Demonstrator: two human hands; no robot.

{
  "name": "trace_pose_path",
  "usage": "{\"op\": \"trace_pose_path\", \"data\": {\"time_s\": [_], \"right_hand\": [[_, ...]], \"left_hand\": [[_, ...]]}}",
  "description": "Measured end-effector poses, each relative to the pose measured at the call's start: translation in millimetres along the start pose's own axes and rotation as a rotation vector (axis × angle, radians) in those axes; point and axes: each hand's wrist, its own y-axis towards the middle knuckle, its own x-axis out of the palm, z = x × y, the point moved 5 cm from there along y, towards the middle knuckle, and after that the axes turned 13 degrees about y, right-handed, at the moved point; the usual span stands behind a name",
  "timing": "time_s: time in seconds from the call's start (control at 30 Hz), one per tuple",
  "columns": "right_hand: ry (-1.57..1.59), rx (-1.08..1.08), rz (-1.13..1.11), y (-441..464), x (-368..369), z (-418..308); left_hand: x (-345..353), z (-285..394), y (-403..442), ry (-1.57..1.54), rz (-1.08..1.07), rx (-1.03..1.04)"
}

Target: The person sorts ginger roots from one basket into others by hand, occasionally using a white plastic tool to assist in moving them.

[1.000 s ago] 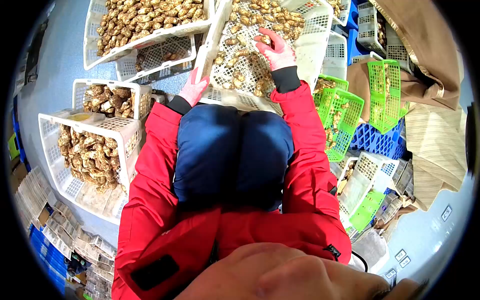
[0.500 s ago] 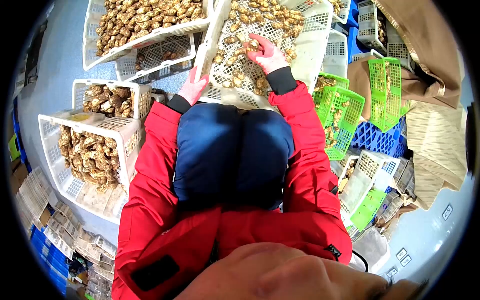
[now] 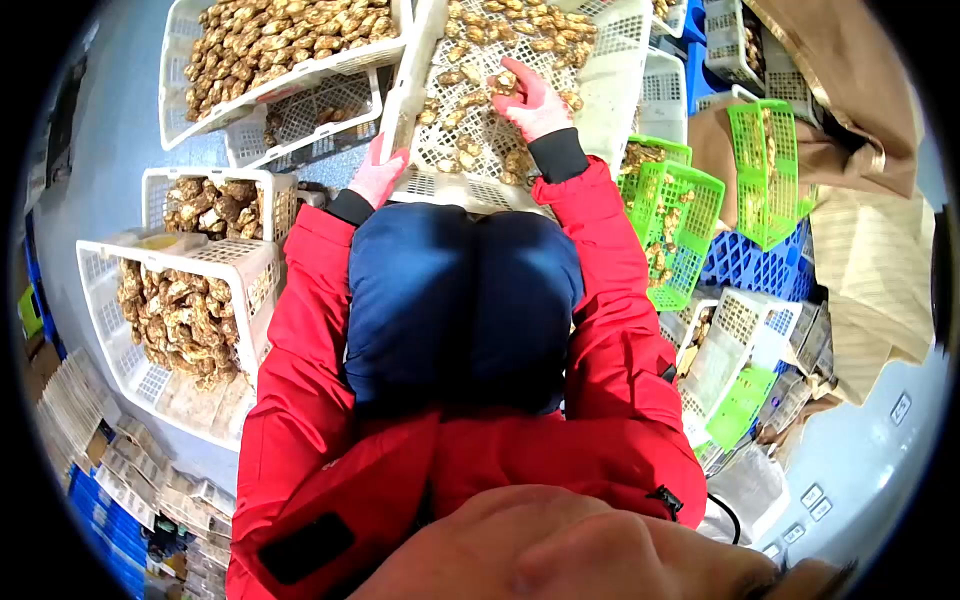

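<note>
In the upper middle, a white perforated crate (image 3: 615,90) stands in front of my knees, with knobbly brown-and-cream pieces (image 3: 530,25) that look like mushrooms or tubers scattered over its floor. My right hand (image 3: 540,108), in a pink glove, reaches over it, thumb and fingers closed round one knobbly piece (image 3: 509,82). More pieces lie loose on the mesh below and left of that hand. Also in a pink glove, my left hand (image 3: 377,178) is at the crate's near left corner, its thumb and fingers on either side of the rim; the fingertips are partly hidden.
A heaped white crate (image 3: 178,110) sits at upper left, over another crate (image 3: 240,140). Further white crates with brown pieces (image 3: 185,320) stand at my left. Green baskets (image 3: 690,230), a blue pallet (image 3: 745,265) and brown cloth (image 3: 840,80) are at right.
The whole view has shifted slightly, so the crates appear a little higher and further left. My right hand still holds a knobbly piece, and my left stays at the crate's corner.
</note>
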Motion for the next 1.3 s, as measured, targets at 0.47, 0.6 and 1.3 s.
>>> {"op": "trace_pose_path", "data": {"time_s": [0.47, 0.6, 1.3], "right_hand": [[-0.014, -0.113, 1.090, -451, -135, -3], [-0.241, -0.136, 1.805, -694, -178, 56], [-1.176, 0.290, 0.421, 38, -123, 27]], "left_hand": [[-12, 16, -5, 0.580, -0.112, -0.113], [9, 14, 1, 0.664, -0.189, -0.086], [-21, -18, 2, 0.283, 0.040, -0.069]]}}
